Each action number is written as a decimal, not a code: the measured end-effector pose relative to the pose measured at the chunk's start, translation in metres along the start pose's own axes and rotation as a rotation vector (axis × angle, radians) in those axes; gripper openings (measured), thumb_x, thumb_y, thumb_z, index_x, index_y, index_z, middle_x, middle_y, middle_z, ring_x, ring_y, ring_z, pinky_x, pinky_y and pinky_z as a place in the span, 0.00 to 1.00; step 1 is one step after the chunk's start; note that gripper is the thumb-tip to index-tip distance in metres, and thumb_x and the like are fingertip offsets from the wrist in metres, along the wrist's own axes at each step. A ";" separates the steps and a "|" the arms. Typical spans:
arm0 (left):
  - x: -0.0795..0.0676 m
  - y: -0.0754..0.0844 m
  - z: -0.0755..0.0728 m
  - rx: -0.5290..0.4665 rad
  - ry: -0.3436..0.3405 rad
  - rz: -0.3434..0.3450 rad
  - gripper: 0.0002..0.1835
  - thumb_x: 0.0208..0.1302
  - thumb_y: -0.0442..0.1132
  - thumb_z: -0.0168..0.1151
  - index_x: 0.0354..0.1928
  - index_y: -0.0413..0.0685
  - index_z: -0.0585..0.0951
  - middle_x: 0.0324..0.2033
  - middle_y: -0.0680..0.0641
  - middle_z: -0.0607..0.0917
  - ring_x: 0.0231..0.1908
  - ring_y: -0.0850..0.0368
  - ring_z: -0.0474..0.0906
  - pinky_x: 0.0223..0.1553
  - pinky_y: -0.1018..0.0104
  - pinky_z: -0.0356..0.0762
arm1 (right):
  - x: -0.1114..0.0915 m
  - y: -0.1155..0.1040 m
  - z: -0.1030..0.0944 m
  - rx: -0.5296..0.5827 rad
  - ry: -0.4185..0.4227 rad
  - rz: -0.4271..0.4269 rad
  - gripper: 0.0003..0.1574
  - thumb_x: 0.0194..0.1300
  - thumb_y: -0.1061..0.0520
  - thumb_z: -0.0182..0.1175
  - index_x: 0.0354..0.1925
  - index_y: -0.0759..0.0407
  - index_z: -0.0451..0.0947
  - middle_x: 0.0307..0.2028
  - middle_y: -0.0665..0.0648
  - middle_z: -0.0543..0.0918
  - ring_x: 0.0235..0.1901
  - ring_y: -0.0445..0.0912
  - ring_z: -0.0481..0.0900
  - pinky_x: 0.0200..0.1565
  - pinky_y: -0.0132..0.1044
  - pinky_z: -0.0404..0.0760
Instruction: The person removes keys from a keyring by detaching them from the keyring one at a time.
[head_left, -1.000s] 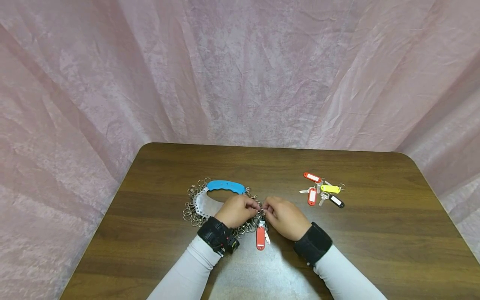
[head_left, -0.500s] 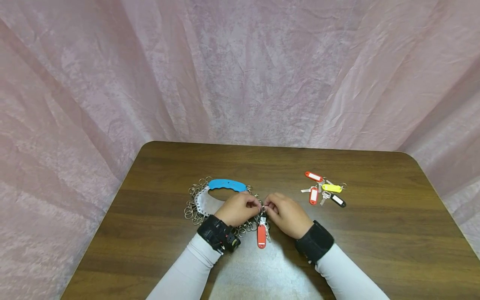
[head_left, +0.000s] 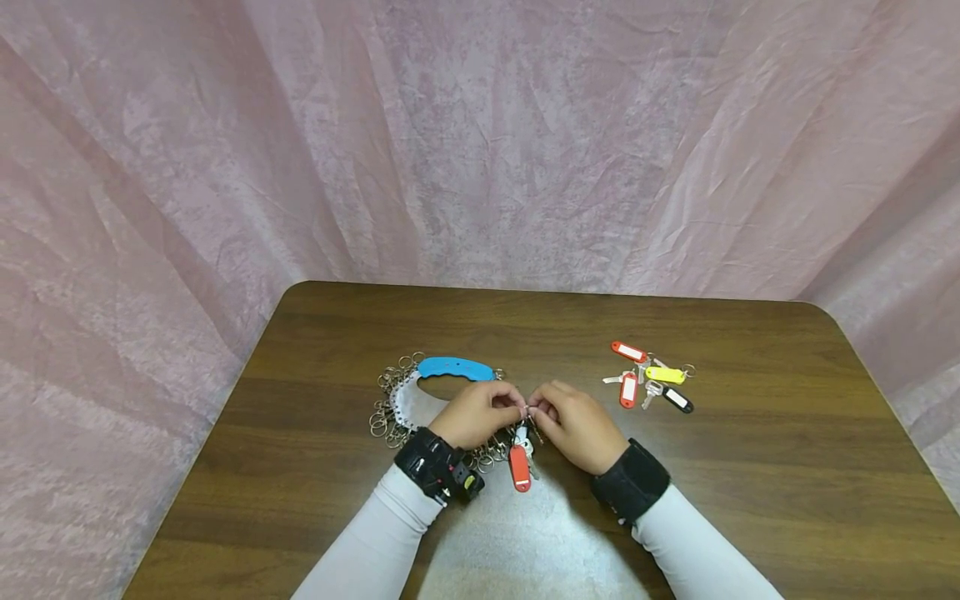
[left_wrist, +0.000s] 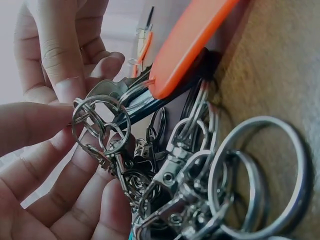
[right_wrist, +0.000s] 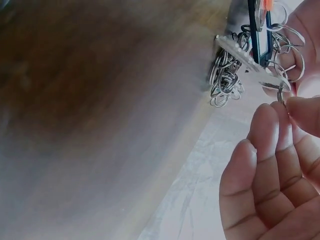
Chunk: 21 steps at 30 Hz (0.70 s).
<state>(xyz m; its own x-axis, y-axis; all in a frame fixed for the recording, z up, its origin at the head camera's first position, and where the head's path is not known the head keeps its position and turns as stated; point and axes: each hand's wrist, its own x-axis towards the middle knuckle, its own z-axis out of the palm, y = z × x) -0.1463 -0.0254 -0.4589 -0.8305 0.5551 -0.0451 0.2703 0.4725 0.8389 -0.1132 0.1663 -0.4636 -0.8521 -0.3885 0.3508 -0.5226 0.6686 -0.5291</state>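
Pink drapery [head_left: 480, 142] hangs behind the brown table [head_left: 750, 458], and over the near middle of that table I have some small linked rings [left_wrist: 129, 125] between my two hands. My left hand [head_left: 476, 415] pinches at them with thumb and fingertips, and my right hand [head_left: 581, 429] pinches from the other side, the tips almost meeting; exactly which loop each one has, I cannot tell. Behind both pinches my other fingers are loosely bent. Just below, toward me, are a red tag [head_left: 520, 468], a silver key [head_left: 527, 448] and a black tag [right_wrist: 262, 45]. Partly under my left hand and out to its left lies a grey plate [head_left: 414, 406] with a blue handle [head_left: 455, 368] along its far side, its edge crowded with metal clips [left_wrist: 172, 167] and larger hoops [left_wrist: 300, 170]. Well apart, up to the right, sit two more red tags [head_left: 628, 351], a yellow tag [head_left: 665, 375], another dark tag [head_left: 678, 400] and several loose keys [head_left: 652, 392], bunched together. Black bands [head_left: 632, 479] wrap my wrists, over white sleeves [head_left: 697, 550].
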 end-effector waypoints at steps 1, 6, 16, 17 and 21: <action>0.000 0.000 0.000 -0.014 0.007 -0.004 0.02 0.63 0.41 0.62 0.32 0.55 0.81 0.28 0.58 0.80 0.32 0.64 0.76 0.36 0.67 0.75 | 0.000 0.000 0.000 -0.002 0.005 -0.003 0.06 0.59 0.62 0.64 0.36 0.55 0.78 0.28 0.43 0.73 0.25 0.35 0.70 0.26 0.30 0.73; 0.001 -0.003 -0.001 -0.096 0.047 -0.012 0.02 0.63 0.39 0.62 0.33 0.51 0.81 0.28 0.56 0.81 0.32 0.62 0.77 0.36 0.66 0.75 | 0.000 0.000 0.000 -0.015 0.016 -0.001 0.07 0.60 0.60 0.61 0.39 0.55 0.78 0.29 0.44 0.73 0.26 0.37 0.71 0.27 0.31 0.73; 0.003 -0.005 -0.001 -0.164 0.057 -0.001 0.02 0.63 0.38 0.62 0.33 0.49 0.82 0.29 0.53 0.81 0.32 0.61 0.76 0.36 0.65 0.74 | -0.001 -0.001 0.000 0.014 -0.036 0.015 0.10 0.61 0.58 0.62 0.42 0.54 0.77 0.34 0.45 0.76 0.32 0.34 0.74 0.34 0.33 0.77; 0.003 -0.005 -0.001 -0.169 0.055 0.001 0.02 0.63 0.38 0.62 0.33 0.49 0.82 0.29 0.52 0.81 0.32 0.61 0.76 0.36 0.65 0.74 | -0.001 -0.001 0.000 0.013 -0.034 0.014 0.09 0.61 0.58 0.62 0.42 0.54 0.77 0.34 0.45 0.76 0.31 0.34 0.74 0.33 0.32 0.77; 0.004 -0.005 -0.001 -0.183 0.044 -0.002 0.02 0.62 0.39 0.63 0.33 0.49 0.81 0.29 0.52 0.81 0.32 0.60 0.76 0.36 0.65 0.75 | 0.000 -0.001 0.000 0.015 -0.021 0.000 0.06 0.62 0.59 0.61 0.40 0.53 0.77 0.32 0.44 0.75 0.30 0.34 0.73 0.32 0.32 0.76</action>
<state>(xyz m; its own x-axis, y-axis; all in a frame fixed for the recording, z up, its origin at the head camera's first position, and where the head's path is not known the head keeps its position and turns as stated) -0.1513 -0.0263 -0.4623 -0.8527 0.5217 -0.0264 0.1787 0.3387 0.9238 -0.1124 0.1656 -0.4637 -0.8526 -0.4018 0.3341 -0.5225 0.6593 -0.5407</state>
